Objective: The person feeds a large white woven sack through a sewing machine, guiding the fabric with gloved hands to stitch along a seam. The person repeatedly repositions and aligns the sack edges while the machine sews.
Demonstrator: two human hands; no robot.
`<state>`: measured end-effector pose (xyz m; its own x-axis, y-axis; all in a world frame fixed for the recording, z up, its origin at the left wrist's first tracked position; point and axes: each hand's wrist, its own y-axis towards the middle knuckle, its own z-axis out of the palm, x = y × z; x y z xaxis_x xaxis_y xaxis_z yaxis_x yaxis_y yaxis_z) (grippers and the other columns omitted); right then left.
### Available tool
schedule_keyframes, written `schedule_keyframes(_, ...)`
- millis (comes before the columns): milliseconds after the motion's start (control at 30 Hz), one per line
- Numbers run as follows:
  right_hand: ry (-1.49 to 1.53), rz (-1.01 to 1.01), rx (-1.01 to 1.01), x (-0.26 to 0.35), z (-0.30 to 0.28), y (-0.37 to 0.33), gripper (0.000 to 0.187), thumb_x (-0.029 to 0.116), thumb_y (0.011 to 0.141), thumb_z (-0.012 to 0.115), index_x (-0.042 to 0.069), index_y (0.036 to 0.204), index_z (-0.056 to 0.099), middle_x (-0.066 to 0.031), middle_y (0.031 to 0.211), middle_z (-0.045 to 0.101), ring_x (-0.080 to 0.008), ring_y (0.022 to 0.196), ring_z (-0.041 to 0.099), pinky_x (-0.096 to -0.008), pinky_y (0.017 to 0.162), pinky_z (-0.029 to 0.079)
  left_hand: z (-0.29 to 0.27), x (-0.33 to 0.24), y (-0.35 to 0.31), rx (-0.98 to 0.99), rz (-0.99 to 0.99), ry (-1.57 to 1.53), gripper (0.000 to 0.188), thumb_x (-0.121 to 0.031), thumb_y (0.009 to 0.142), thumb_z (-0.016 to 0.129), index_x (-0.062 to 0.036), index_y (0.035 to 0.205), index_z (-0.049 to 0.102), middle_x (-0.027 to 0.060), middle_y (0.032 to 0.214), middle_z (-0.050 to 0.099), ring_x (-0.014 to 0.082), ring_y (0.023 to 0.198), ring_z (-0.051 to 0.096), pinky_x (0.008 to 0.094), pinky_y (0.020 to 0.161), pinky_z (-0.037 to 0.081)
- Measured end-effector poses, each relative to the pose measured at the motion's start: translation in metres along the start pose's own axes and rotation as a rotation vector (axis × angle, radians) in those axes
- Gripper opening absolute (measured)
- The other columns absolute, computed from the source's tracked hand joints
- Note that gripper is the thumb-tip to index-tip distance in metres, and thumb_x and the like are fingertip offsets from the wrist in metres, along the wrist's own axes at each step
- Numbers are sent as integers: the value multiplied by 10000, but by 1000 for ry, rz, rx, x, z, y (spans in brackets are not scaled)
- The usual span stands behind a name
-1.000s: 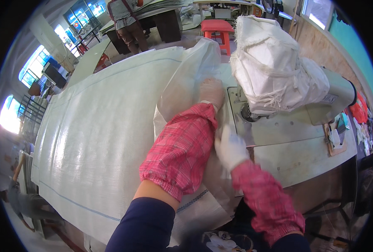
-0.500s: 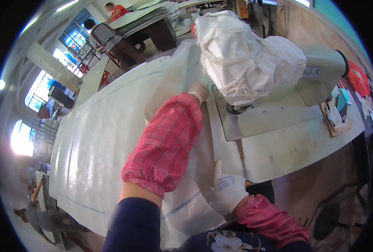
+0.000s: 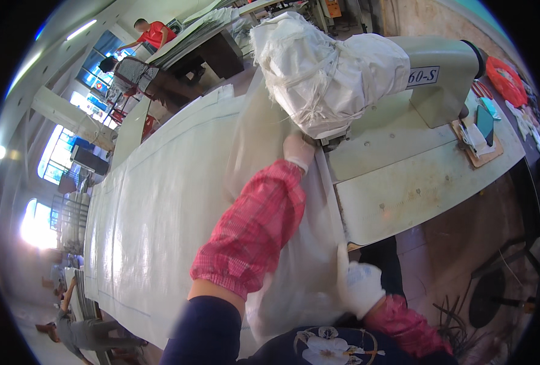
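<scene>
A large white woven plastic sheet spreads over the worktable, its right edge running beneath the head of a sewing machine. A white cloth wrapping, tied round with strands, covers that head. My left hand, in a pale glove, lies on the sheet right beside the machine's foot; its fingertips are hidden. Nearer to me, my right hand, in a white glove, grips the sheet's near right edge, one finger stretched along it. Both forearms wear red checked sleeves.
The machine's pale table carries a clipboard with small items at right. Behind it lies a red bag. Two people work at far-left tables near stacked sheets; another person stands at lower left.
The sheet's edge and my left hand have come closer to the machine's foot. My right hand has moved slightly right along with the edge. The view has shifted too.
</scene>
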<state>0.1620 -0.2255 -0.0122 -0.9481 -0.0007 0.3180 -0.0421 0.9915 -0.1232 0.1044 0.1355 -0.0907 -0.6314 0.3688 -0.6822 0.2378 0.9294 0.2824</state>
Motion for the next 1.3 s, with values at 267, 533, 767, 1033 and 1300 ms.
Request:
schedule_keyframes(267, -40, 87, -79, -30, -33, 184, 512, 156, 866, 511, -83, 1316, 451, -163, 924, 712, -319, 849, 702, -437, 699, 538, -70, 14, 81, 796, 132, 515, 475, -475, 915, 569, -30, 969, 725, 142, 986, 707, 289, 939, 662, 381, 822, 511)
schedule_keyframes(533, -24, -79, -177, -28, -64, 211, 324, 220, 955, 454, 13, 1070, 675, -155, 1066, 699, -308, 994, 662, -393, 882, 495, -302, -47, -11, 1060, 36, 349, 456, -418, 890, 613, -10, 1067, 714, 192, 1060, 691, 326, 1070, 613, 379, 1005, 417)
schedule_keyframes(767, 935, -811, 122, 4, -122, 160, 409, 410, 914, 605, 14, 847, 687, -152, 785, 680, -272, 744, 642, -362, 685, 486, -309, -120, -89, 653, 362, 598, 148, -118, 797, 621, -98, 898, 728, 118, 843, 709, 303, 836, 670, 396, 837, 498)
schedule_keyframes(1033, -76, -1337, 318, 91, -110, -17, 80, 166, 719, 598, 86, 714, 602, -74, 765, 637, -260, 746, 628, -383, 677, 496, -386, -293, -276, 1275, 793, 575, 311, -397, 910, 591, -123, 824, 709, 70, 569, 564, 256, 517, 586, 354, 528, 486)
schedule_keyframes(1300, 330, -789, -1147, 22, -212, 36, 265, -11, 825, 600, -15, 1090, 613, -186, 998, 635, -360, 901, 618, -413, 794, 505, -295, -263, -244, 1881, -628, 254, 390, -376, 1012, 486, -45, 1081, 679, 82, 953, 684, 152, 871, 647, 289, 736, 521)
